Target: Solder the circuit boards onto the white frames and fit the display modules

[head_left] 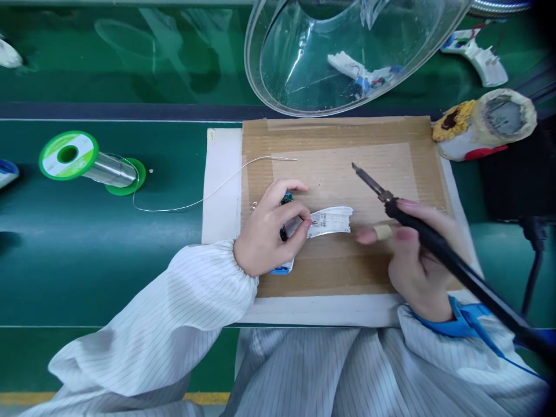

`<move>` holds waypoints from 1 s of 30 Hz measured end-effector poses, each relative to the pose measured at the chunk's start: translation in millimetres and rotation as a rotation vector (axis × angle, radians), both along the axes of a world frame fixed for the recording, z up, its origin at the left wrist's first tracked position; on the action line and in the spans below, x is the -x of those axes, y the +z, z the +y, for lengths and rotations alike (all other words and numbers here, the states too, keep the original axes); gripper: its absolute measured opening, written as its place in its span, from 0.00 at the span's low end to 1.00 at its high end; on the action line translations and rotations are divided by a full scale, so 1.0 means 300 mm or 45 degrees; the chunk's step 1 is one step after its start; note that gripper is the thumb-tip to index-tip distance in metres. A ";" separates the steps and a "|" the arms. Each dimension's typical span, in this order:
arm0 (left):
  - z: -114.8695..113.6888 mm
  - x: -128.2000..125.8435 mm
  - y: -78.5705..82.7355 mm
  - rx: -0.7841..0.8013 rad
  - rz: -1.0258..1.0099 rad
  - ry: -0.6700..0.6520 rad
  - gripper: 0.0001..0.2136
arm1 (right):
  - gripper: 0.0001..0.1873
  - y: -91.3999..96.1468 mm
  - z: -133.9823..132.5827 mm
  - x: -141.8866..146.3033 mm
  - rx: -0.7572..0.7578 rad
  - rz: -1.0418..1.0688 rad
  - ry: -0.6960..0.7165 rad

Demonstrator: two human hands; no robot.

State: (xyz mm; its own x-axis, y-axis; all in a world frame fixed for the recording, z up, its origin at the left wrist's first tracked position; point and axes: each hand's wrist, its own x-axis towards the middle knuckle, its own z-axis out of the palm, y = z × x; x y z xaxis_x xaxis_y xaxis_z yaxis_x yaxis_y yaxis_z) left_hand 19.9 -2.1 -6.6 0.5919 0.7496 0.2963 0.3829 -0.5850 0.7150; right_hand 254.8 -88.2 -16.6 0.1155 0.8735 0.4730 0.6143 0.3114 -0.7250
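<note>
My left hand (274,227) lies over a white plastic housing (332,220) on the cardboard. Its thumb and a fingertip pinch together at the middle of the housing; a thin wire seems to be there, but the fingers cover most of it. Blue and dark green parts of the housing's wide end show around the hand. In my right hand (428,260), slightly blurred, is a black soldering iron (417,223), held like a pen. Its tip is raised, pointing up and left, apart from the housing. A pale tape band wraps one right finger.
A solder spool (110,169) stands left, its wire curving onto the cardboard mat (343,136). Behind are a clear plastic basin (295,107) and another housing (486,61). A round container (506,119) sits right, near a black cable (536,255). A blue wrist strap (447,321) trails a cord.
</note>
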 end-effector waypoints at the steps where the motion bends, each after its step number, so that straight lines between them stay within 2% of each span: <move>1: 0.000 0.000 0.001 -0.001 -0.001 0.000 0.06 | 0.19 0.006 0.012 0.011 -0.008 -0.028 0.024; 5: 0.000 -0.003 0.001 -0.002 -0.003 0.001 0.06 | 0.25 0.000 0.050 0.030 0.076 -0.204 0.218; 7: 0.000 -0.005 -0.001 -0.008 -0.009 -0.001 0.06 | 0.27 -0.011 0.057 0.028 0.077 -0.268 0.256; 19: 0.000 0.001 -0.002 -0.006 -0.002 -0.003 0.07 | 0.32 -0.015 0.054 0.018 0.029 -0.295 0.238; 26: 0.032 0.027 0.036 -0.270 0.158 -0.151 0.06 | 0.30 -0.015 0.062 0.026 0.041 -0.258 0.251; 30: 0.018 0.004 0.026 -0.213 0.050 -0.005 0.06 | 0.30 -0.012 0.069 0.032 0.044 -0.236 0.275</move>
